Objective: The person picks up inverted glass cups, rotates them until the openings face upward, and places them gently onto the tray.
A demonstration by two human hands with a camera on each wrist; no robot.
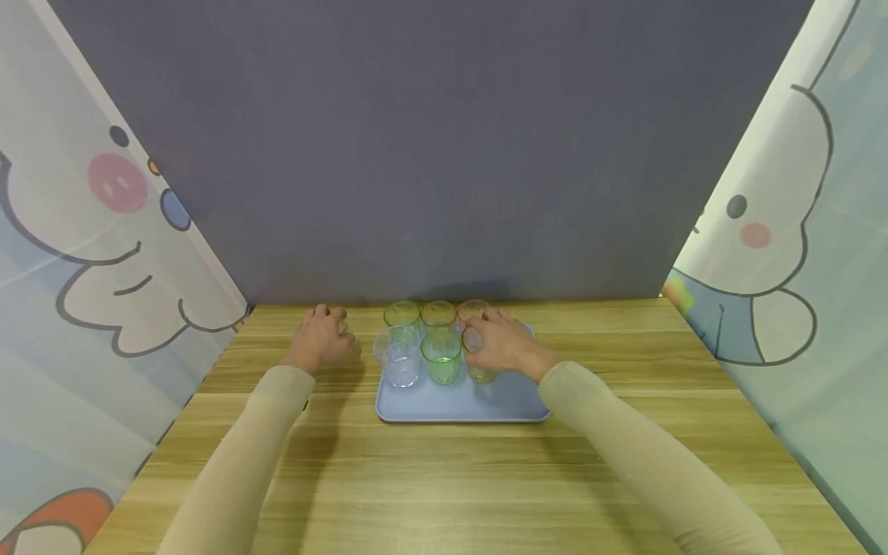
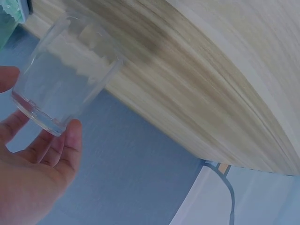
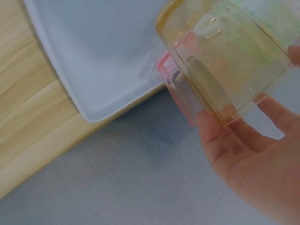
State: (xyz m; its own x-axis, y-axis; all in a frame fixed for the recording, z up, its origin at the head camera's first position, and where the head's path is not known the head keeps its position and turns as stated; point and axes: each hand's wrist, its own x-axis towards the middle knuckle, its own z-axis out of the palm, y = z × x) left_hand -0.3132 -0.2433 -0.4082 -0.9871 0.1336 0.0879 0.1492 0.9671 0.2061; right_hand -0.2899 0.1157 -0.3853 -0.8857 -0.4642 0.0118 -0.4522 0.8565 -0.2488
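At the left of the tray, my left hand [image 1: 322,339] holds a clear glass [image 2: 70,75] with thumb and fingers at one end. Most of that glass is hidden by the hand in the head view, and I cannot tell whether it touches the table. My right hand [image 1: 502,341] grips a yellow glass [image 3: 234,65] near its rim, thumb and fingers on opposite sides, over the right part of the blue tray [image 1: 458,408]. Beside the yellow glass is a green glass [image 1: 442,362], and left of that another clear glass [image 1: 401,366].
Behind these, a row holds a green-rimmed glass [image 1: 401,313], an amber-rimmed glass [image 1: 438,313] and a pink glass [image 1: 474,310], partly covered by the right hand. A grey panel [image 1: 444,169] rises at the wooden table's [image 1: 444,478] back edge. Cartoon-printed curtains hang on both sides.
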